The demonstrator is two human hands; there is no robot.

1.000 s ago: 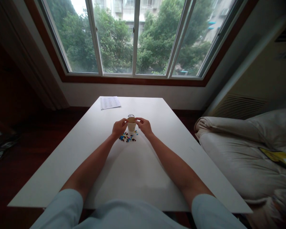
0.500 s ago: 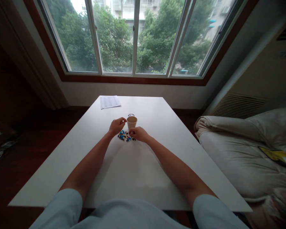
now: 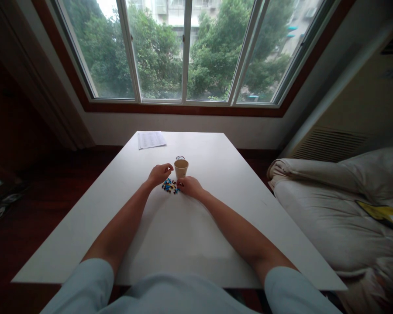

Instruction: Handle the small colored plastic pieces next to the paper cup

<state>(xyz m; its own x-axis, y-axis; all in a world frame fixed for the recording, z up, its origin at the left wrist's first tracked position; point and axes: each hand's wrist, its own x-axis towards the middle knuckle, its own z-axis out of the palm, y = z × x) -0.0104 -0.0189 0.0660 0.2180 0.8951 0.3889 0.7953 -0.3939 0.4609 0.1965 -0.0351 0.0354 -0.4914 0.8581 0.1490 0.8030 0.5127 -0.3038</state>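
Note:
A brown paper cup [image 3: 181, 168] stands upright on the white table. Just left of its rim is my left hand [image 3: 160, 174], thumb and forefinger pinched; anything between them is too small to name. My right hand [image 3: 190, 187] rests low in front of the cup, at the right side of a loose pile of small blue, dark and yellowish pieces [image 3: 169, 186]. Its fingers are bent together and point down into the pile's edge, so their tips and anything in them cannot be made out. The cup's inside shows no contents from here.
Behind the cup lies a thin dark loop [image 3: 180, 158], perhaps a cord. Sheets of printed paper [image 3: 151, 140] lie at the table's far left corner. A wide window [image 3: 183, 52] is beyond the table [image 3: 190, 235], and a cushioned pale sofa [image 3: 314, 209] stands to the right.
My right hand has dropped slightly toward me, onto the pile's right side. The left hand has shifted a little left and down. The cup has stayed in place.

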